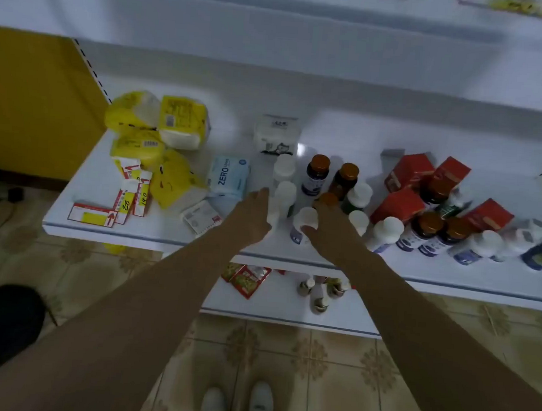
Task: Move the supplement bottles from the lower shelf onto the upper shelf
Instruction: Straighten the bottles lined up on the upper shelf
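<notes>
Forearms reach the upper shelf (450,277). Right hand (324,223): grip clasps an upright white-capped bottle (305,219). Left hand (251,218): grip released, fingers straight. Remaining bottles (319,301) stand on the lower shelf (256,307), beneath the right hand.

Light blue soft pack (230,178) reads "ZERO" in dark capitals running up its face; the smaller line beside it is too blurred to read. Among the white-and-red price tags (136,192) at the shelf's left front, one carries handwritten "140" and the next what looks like "20" on a yellow patch, and a flat tag (91,214) in front shows a red arrow but no legible figures. Yellow packs (179,120) show barcodes and print too small to read; labels on the red boxes (410,173), supplement bottles (317,173) and front white-capped bottle (305,220) are blur.
</notes>
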